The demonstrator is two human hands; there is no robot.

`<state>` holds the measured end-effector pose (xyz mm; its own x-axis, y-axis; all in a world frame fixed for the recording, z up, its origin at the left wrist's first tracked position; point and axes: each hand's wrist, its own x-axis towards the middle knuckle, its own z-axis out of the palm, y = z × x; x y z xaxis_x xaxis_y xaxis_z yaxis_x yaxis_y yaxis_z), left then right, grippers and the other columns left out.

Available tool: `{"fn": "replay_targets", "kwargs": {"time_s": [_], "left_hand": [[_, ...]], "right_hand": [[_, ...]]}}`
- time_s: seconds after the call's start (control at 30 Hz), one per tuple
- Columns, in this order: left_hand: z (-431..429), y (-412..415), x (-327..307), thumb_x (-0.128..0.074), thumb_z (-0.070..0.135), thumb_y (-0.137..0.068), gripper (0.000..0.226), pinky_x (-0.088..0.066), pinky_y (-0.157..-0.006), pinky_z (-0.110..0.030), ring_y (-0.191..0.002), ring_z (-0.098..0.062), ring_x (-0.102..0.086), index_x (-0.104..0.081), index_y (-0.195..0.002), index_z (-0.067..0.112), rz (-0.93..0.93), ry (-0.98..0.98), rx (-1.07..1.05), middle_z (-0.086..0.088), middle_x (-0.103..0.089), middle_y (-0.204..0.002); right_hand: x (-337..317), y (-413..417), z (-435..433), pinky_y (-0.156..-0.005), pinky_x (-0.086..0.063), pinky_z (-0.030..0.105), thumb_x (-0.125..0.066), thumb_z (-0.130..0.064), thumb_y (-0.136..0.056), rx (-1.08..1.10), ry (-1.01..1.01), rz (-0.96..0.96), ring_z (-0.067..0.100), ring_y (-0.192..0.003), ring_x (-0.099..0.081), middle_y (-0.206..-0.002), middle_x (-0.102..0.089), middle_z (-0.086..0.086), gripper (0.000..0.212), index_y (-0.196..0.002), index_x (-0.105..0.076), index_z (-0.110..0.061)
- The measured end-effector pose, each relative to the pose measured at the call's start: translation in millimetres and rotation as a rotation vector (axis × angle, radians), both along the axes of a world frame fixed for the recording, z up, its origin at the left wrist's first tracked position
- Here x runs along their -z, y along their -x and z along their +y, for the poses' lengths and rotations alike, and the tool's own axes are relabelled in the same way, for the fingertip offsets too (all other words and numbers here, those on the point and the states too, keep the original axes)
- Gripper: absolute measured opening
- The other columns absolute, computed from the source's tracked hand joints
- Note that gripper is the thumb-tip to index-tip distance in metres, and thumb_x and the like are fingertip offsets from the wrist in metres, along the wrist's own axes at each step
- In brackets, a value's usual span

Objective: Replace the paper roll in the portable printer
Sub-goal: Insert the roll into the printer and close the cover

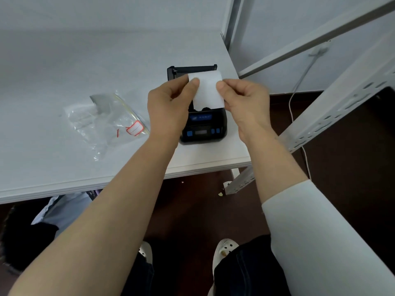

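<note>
A black portable printer (203,130) with blue buttons sits near the right front corner of the white table (64,67), its lid (192,69) swung open at the back. A strip of white paper (208,92) comes up out of its open compartment. My left hand (168,107) pinches the strip's upper left corner between thumb and fingers. My right hand (245,103) pinches the upper right edge the same way. The roll itself is hidden behind the strip and my hands.
A crumpled clear plastic bag (106,120) with a red-bordered label lies left of the printer. A white perforated metal frame (333,116) slants close on the right, with a white cable (295,99) hanging behind. The table's front edge is close under my forearms.
</note>
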<state>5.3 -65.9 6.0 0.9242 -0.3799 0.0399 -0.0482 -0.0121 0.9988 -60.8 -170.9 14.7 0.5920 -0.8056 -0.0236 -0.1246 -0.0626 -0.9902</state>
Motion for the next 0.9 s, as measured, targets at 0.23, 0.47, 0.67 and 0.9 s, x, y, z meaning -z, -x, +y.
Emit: {"fn": "replay_targets", "kwargs": {"time_s": [0.23, 0.47, 0.67, 0.9], "left_hand": [[-6.6, -18.2, 5.9, -0.071, 0.020, -0.079, 0.036, -0.053, -0.090, -0.030, -0.076, -0.006, -0.063, -0.068, -0.114, 0.015, -0.102, -0.146, -0.126, 0.014, -0.063, -0.076], [-7.9, -24.7, 20.8, -0.061, 0.024, -0.084, 0.044, -0.047, -0.095, -0.041, -0.080, -0.013, -0.057, -0.058, -0.127, 0.032, -0.234, -0.361, -0.073, 0.019, -0.056, -0.071], [-12.7, -23.4, 28.2, -0.053, 0.027, -0.090, 0.031, -0.025, -0.090, -0.027, -0.103, -0.018, -0.061, -0.062, -0.119, 0.033, -0.318, -0.634, -0.069, 0.007, -0.071, -0.103], [-12.4, -23.0, 30.0, -0.031, 0.031, -0.076, 0.053, -0.024, -0.094, -0.035, -0.101, -0.025, -0.059, -0.065, -0.116, 0.031, -0.436, -0.687, -0.102, -0.001, -0.073, -0.094]], "right_hand": [[10.6, -15.1, 5.4, -0.096, -0.051, 0.032, -0.065, -0.007, -0.082, 0.021, 0.172, 0.040, 0.010, -0.089, -0.062, -0.098, -0.070, 0.005, 0.035, -0.117, -0.063, -0.010], [30.5, -25.9, 2.7, -0.088, -0.049, 0.035, -0.059, -0.016, -0.088, 0.008, 0.541, 0.301, 0.024, -0.100, -0.063, -0.103, -0.071, 0.003, 0.036, -0.121, -0.060, -0.031], [41.7, -29.9, -3.4, -0.073, -0.022, 0.024, -0.048, -0.024, -0.091, 0.018, 0.735, 0.434, 0.022, -0.098, -0.057, -0.098, -0.070, -0.002, 0.032, -0.118, -0.060, -0.037], [34.8, -26.5, 3.5, -0.086, -0.025, 0.028, -0.041, -0.021, -0.089, -0.028, 0.711, 0.410, 0.019, -0.106, -0.052, -0.088, -0.069, 0.001, 0.036, -0.115, -0.065, -0.029]]}}
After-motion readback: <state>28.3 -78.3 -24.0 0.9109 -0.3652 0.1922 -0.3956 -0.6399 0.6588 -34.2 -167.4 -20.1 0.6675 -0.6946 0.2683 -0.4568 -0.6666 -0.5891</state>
